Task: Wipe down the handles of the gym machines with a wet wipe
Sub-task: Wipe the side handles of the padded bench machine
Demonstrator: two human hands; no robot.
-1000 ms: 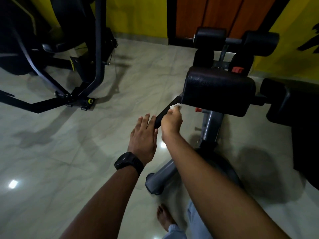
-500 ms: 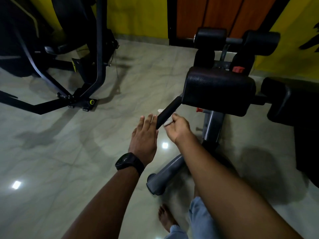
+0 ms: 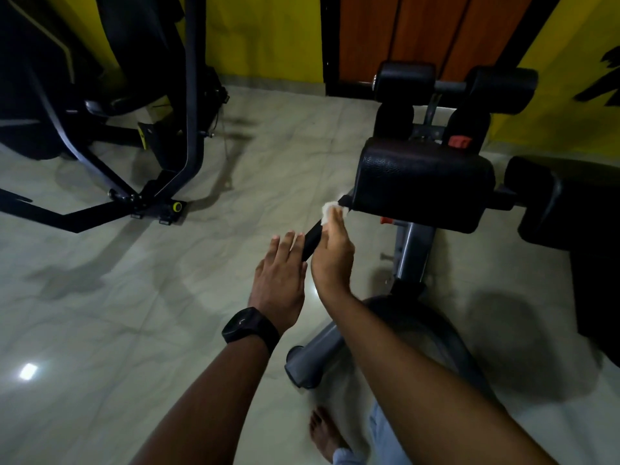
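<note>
Pale marbled floor [image 3: 161,297] and yellow walls [image 3: 261,35] surround the machines. At the grip, the right hand [image 3: 333,256] curls over the black handle [image 3: 310,242], holding a white wet wipe [image 3: 328,209] against it just where the handle meets the black pad [image 3: 422,179]. The left hand [image 3: 280,280] lies flat with straight fingers beside the handle's free end, holding nothing; contact cannot be told. A black watch [image 3: 250,325] sits on that wrist. Another dark machine frame [image 3: 100,169] stands well apart on the left

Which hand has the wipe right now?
The right hand, curled on the black handle with the white wipe poking out. The left hand, wearing the watch, is flat, without a wipe.
</note>
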